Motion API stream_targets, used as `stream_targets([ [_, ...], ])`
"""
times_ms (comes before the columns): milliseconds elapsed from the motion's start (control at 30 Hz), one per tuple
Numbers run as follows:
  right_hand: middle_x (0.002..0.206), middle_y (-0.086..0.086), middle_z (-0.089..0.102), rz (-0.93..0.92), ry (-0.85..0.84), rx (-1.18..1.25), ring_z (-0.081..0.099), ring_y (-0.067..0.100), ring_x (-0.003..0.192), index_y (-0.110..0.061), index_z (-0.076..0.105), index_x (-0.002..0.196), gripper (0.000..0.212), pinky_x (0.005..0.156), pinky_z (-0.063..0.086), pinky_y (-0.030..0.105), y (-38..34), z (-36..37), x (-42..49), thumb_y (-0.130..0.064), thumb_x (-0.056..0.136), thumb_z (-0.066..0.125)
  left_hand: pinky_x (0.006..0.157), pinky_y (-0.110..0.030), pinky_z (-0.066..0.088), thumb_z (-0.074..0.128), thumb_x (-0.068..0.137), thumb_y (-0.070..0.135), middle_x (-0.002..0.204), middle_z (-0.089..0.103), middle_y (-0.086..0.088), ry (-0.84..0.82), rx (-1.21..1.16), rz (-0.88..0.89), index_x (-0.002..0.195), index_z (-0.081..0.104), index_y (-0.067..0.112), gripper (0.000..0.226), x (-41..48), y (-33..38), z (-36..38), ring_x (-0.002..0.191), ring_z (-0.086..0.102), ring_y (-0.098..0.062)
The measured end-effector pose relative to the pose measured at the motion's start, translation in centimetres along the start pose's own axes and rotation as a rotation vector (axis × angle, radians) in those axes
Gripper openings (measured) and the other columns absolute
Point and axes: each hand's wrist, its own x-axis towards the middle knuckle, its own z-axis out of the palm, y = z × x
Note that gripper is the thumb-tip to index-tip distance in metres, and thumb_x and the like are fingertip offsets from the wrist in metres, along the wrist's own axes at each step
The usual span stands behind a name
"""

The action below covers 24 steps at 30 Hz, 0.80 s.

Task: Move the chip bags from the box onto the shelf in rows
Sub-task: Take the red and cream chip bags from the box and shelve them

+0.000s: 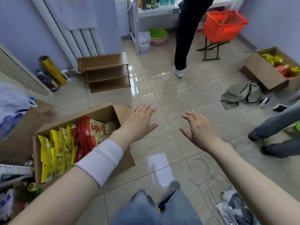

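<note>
Head: chip bags (69, 143) left of left grip (139, 122)

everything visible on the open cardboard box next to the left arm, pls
The box is plain brown cardboard, with its top flaps folded open. It sits on the glossy tiled floor at lower left. Inside, yellow bags stand on edge in rows at the near end, with red bags beside them. A pale bag with red print lies toward the far end, where some bare bottom shows. The forearm with the white wristband crosses above its right side; contact is unclear. The left hand is open beyond the box.
</note>
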Motion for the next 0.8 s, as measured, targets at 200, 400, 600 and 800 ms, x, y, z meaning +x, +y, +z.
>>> stream_targets([
  [200,0.119,0.025,0.059,-0.058,-0.098,0.04,0.052,0.044,0.116,0.005,0.06,0.113,0.05,0.094,0.039,0.057,8.9,2.8,7.8,-0.024,0.075,0.076,0.118,-0.037,0.003,0.038,0.095,0.047,0.156,0.013,-0.007,-0.037,-0.016,-0.085,0.147,0.016,0.015,0.065,10.3,0.7,1.6,0.144,0.007,-0.022],
  [400,0.122,0.026,0.057,-0.187,-0.186,0.076,0.051,0.045,0.116,0.005,0.059,0.115,0.051,0.094,0.038,0.059,16.1,2.5,17.0,-0.024,0.076,0.075,0.115,-0.034,0.002,0.037,0.096,0.047,0.156,0.014,-0.006,-0.026,-0.121,-0.316,0.147,0.017,0.015,0.064,17.0,1.5,2.0,0.144,0.008,-0.02],
  [600,0.121,0.028,0.057,-0.351,-0.292,0.118,0.049,0.048,0.116,0.006,0.058,0.113,0.049,0.094,0.037,0.06,16.6,4.7,26.0,-0.02,0.075,0.075,0.116,-0.034,0.007,0.041,0.094,0.046,0.154,0.021,-0.006,-0.005,-0.245,-0.581,0.146,0.021,0.015,0.064,19.0,-0.7,2.9,0.143,0.013,-0.019],
  [800,0.138,0.02,0.044,-0.579,-0.412,0.138,0.033,0.038,0.133,0.001,0.05,0.127,0.051,0.108,0.025,0.049,10.6,7.6,32.8,-0.03,0.088,0.061,0.116,-0.035,0.003,0.038,0.095,0.046,0.155,0.016,-0.002,0.04,-0.422,-0.898,0.147,0.019,0.018,0.062,17.4,-5.7,3.9,0.144,0.009,-0.016],
])
